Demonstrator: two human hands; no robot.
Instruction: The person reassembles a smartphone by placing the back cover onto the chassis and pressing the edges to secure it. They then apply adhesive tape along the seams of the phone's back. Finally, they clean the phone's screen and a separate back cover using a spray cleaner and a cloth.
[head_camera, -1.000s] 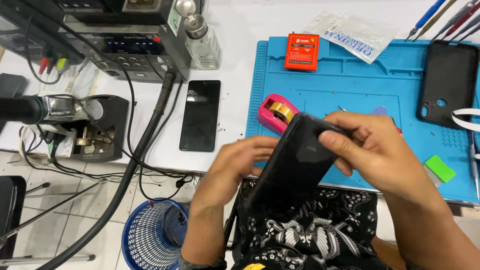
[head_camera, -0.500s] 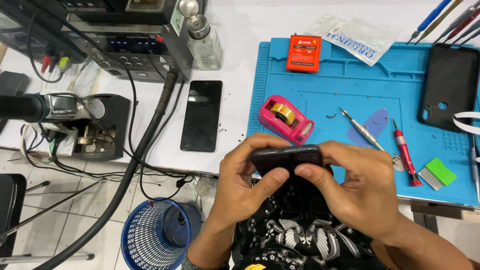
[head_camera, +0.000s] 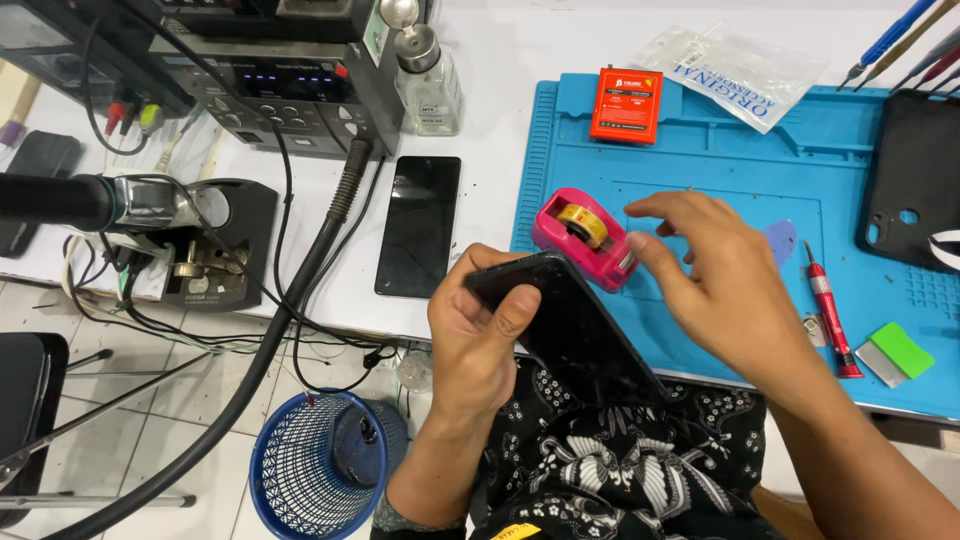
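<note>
The phone (head_camera: 565, 325), tilted over the person's lap just off the bench (head_camera: 500, 120) edge, could slip and drop, since only the left hand (head_camera: 480, 345) has its grip clamped on the top end. The right hand (head_camera: 720, 285) hovers palm-down, fingers spread and empty, just beside the pink tape dispenser (head_camera: 583, 237) on the blue mat (head_camera: 720, 180).

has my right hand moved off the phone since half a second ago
Yes. The right hand has let go of the black phone and moved up over the blue mat, fingers by the pink tape dispenser. The left hand alone holds the phone.
</note>
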